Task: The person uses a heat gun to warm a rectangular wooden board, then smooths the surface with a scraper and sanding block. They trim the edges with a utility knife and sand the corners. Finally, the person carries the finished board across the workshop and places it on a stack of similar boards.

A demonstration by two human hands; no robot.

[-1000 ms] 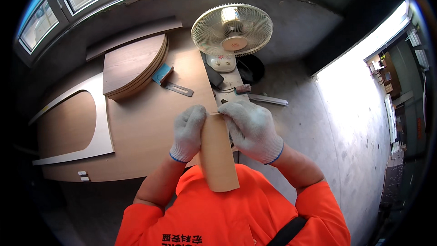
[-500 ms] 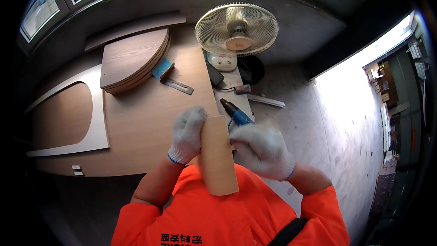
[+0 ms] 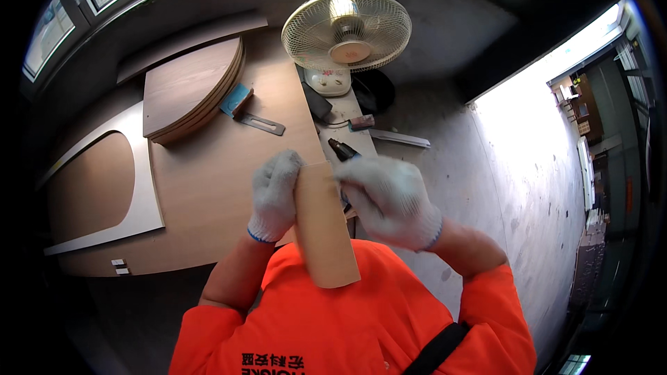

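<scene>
A narrow, light-wood panel (image 3: 325, 229) with a rounded lower corner stands in front of my chest. My left hand (image 3: 276, 191), in a white knit glove, is closed on its left edge near the top. Against the upper right edge is my gloved right hand (image 3: 388, 198), fingers curled together; anything inside them is hidden. Behind that hand, the dark nozzle of a heat gun (image 3: 342, 150) shows, its body mostly covered.
On the wood-topped table (image 3: 208, 187) lie stacked curved boards (image 3: 191, 87), a blue block (image 3: 236, 99), a slotted metal plate (image 3: 262, 124) and a white frame (image 3: 149, 198). A fan (image 3: 346, 31) stands at the far side. Concrete floor (image 3: 479, 187) stretches right.
My right hand has moved up along the panel's right edge, now covering the heat gun's blue body. My left hand keeps its grip. The whole view has shifted slightly.
</scene>
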